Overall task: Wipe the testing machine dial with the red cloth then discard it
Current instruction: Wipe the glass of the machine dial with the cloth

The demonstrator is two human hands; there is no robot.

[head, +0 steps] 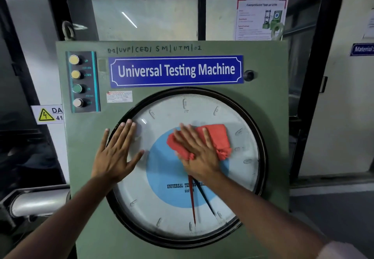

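The round glass dial (162,210) with a black rim fills the lower front of the green testing machine (269,80). Its face is white with a light blue centre and a red and a black pointer hanging downward. My right hand (197,153) lies flat on the folded red cloth (217,137), pressing it against the glass just above the dial's centre. My left hand (116,153) rests flat with fingers spread on the dial's upper left rim, holding nothing.
A button panel (83,81) with several round buttons sits at the machine's upper left, beside a blue "Universal Testing Machine" sign (176,70). A yellow electrical danger label (47,115) is on the left wall. A metal cylinder (38,202) projects at lower left.
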